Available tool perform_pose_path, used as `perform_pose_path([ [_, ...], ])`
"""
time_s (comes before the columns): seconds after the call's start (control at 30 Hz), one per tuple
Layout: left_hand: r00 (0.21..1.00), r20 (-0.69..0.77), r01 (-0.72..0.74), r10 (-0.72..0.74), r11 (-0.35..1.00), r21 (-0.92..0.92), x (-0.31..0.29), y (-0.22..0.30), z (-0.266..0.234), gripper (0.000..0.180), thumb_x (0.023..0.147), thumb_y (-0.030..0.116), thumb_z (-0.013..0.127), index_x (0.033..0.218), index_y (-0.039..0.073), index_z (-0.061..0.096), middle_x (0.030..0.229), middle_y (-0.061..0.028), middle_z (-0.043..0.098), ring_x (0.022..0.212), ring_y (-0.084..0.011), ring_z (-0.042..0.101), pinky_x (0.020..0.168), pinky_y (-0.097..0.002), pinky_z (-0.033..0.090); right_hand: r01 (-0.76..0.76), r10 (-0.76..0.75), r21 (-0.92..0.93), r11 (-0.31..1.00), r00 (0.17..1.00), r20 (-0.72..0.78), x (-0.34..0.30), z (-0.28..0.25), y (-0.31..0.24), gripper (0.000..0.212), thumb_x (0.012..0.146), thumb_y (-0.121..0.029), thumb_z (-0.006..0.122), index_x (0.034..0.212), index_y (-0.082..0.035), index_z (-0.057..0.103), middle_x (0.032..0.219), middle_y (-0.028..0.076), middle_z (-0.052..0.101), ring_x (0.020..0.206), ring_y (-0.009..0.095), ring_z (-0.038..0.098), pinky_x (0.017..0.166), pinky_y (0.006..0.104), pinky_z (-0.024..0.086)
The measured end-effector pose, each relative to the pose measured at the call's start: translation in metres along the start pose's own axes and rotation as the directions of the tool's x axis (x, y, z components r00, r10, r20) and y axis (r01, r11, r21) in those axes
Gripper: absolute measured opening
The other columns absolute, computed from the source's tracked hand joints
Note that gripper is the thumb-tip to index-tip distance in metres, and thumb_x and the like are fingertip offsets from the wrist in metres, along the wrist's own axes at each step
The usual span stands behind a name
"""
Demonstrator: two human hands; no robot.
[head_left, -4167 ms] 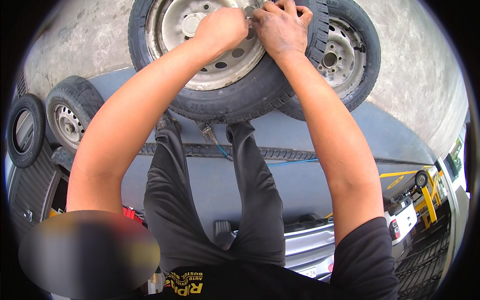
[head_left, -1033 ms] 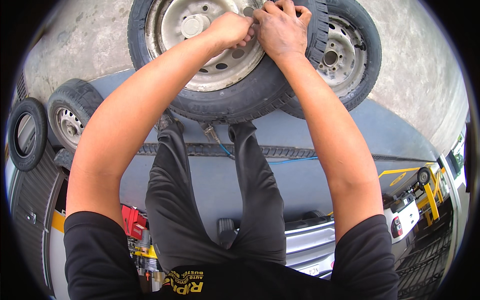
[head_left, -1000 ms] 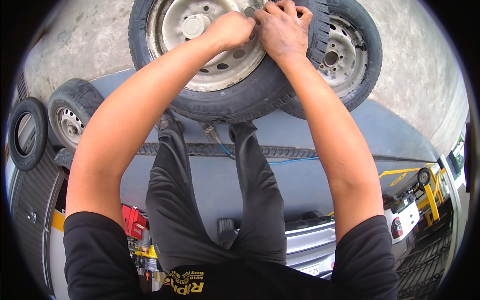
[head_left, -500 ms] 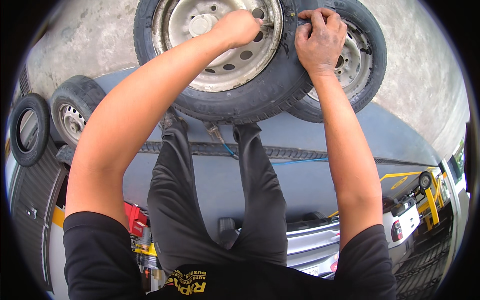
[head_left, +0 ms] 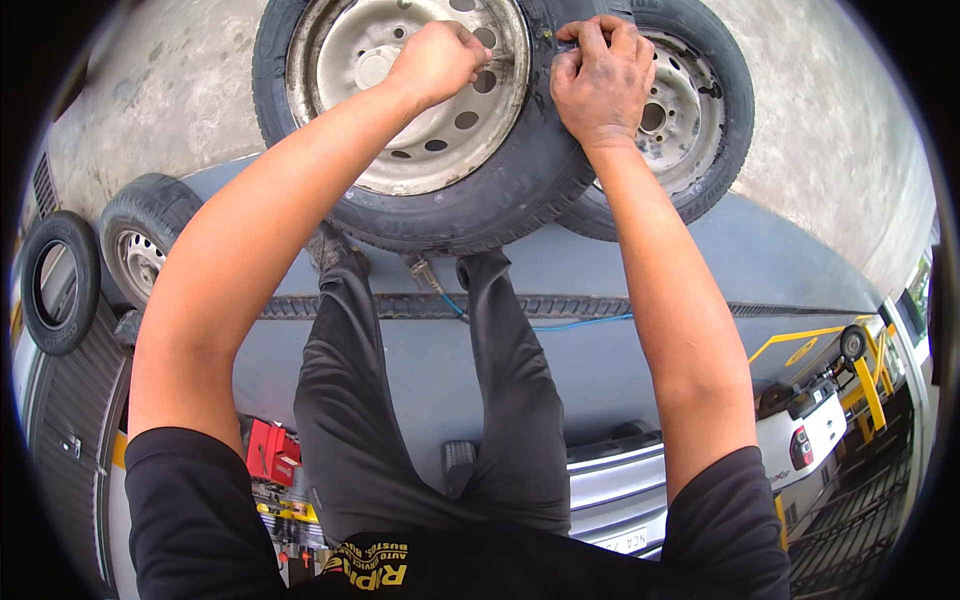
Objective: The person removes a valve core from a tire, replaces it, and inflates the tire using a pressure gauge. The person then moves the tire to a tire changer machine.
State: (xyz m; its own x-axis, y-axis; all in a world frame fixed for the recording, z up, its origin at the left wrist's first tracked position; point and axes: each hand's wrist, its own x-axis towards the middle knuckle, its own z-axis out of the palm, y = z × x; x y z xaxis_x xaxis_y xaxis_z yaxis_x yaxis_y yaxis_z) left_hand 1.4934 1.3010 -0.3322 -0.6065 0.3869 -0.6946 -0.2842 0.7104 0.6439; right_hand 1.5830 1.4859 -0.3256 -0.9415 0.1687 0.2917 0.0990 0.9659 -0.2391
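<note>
A tyre [head_left: 440, 222] on a pale, worn steel rim [head_left: 342, 165] lies flat in front of my legs. My left hand [head_left: 437, 65] is over the rim's right side, its fingers closed in a pinch beside a thin, dark valve stem [head_left: 506, 56]. Whether the fingertips hold the stem or something smaller is hidden. On the tyre's right sidewall rests my right hand [head_left: 605, 85], smudged with black. Its fingers are curled and closed at the tips around something small and dark that I cannot make out. A second wheel [head_left: 735, 110] lies partly beneath this tyre on the right.
Another wheel [head_left: 145, 235] and a bare tyre [head_left: 60, 285] stand at the left. A blue air hose [head_left: 585, 325] with a metal fitting [head_left: 424, 272] runs near my feet. Behind me are a red box [head_left: 272, 452], a silver vehicle [head_left: 620, 495] and a white pickup [head_left: 815, 435].
The wheels and both hands have shifted left in view as the view moves. My left fingers have drawn slightly back from the valve stem and curled. The right hand stays on the sidewall.
</note>
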Motion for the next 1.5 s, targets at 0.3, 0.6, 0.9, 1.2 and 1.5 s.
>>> perform_pose_path([
  [0.3, 0.808, 0.018, -0.489, 0.589, 0.652, 0.579, -0.01, -0.004, -0.003, 0.021, 0.099, 0.022, 0.063, 0.107, 0.003, 0.065, 0.099, -0.0124, 0.073, 0.089, -0.0291, 0.072, 0.079, -0.0428, 0.058, -0.036, 0.034, 0.05, 0.998, 0.999, 0.036, 0.006, -0.015, -0.009, 0.022, 0.077, -0.012, 0.065, 0.098, -0.014, 0.071, 0.107, 0.008, 0.059, 0.107, 0.032, 0.055, 0.094, 0.0465, 0.043],
  [0.6, 0.997, -0.007, -0.074, 0.075, 0.993, 0.092, 0.001, 0.0, 0.0, 0.026, 0.101, 0.022, 0.062, 0.108, -0.002, 0.067, 0.092, -0.0162, 0.073, 0.083, -0.0235, 0.073, 0.076, -0.0372, 0.057, -0.081, 0.075, 0.097, 0.992, 0.995, 0.059, 0.009, -0.017, -0.011, 0.019, 0.075, -0.014, 0.065, 0.094, -0.013, 0.068, 0.108, 0.011, 0.057, 0.108, 0.034, 0.053, 0.093, 0.0478, 0.042],
  [0.9, 0.989, -0.059, -0.118, 0.138, 0.957, 0.265, 0.002, -0.004, -0.006, 0.043, 0.091, 0.04, 0.069, 0.078, -0.001, 0.071, 0.079, -0.0221, 0.072, 0.082, -0.0387, 0.071, 0.077, -0.0474, 0.054, -0.085, 0.079, 0.104, 0.991, 0.995, 0.061, 0.009, -0.017, -0.01, 0.019, 0.076, -0.015, 0.065, 0.095, -0.013, 0.067, 0.109, 0.011, 0.057, 0.109, 0.034, 0.053, 0.093, 0.0478, 0.042],
  [1.2, 0.972, -0.031, -0.194, 0.235, 0.865, 0.463, 0.009, 0.005, 0.003, 0.033, 0.088, 0.03, 0.071, 0.083, -0.003, 0.071, 0.084, -0.0251, 0.072, 0.084, -0.0414, 0.072, 0.079, -0.0487, 0.056, -0.086, 0.08, 0.109, 0.99, 0.995, 0.055, 0.009, -0.017, -0.011, 0.019, 0.076, -0.015, 0.065, 0.094, -0.013, 0.067, 0.109, 0.011, 0.057, 0.108, 0.034, 0.053, 0.093, 0.0476, 0.042],
  [1.5, 0.906, 0.038, -0.355, 0.421, 0.71, 0.608, 0.003, -0.001, 0.002, 0.023, 0.093, 0.02, 0.066, 0.104, 0.0, 0.068, 0.092, -0.0242, 0.072, 0.093, -0.0434, 0.069, 0.085, -0.0524, 0.054, -0.084, 0.078, 0.109, 0.99, 0.995, 0.058, 0.01, -0.019, -0.012, 0.018, 0.076, -0.014, 0.064, 0.093, -0.013, 0.067, 0.108, 0.011, 0.057, 0.107, 0.034, 0.054, 0.093, 0.0476, 0.042],
])
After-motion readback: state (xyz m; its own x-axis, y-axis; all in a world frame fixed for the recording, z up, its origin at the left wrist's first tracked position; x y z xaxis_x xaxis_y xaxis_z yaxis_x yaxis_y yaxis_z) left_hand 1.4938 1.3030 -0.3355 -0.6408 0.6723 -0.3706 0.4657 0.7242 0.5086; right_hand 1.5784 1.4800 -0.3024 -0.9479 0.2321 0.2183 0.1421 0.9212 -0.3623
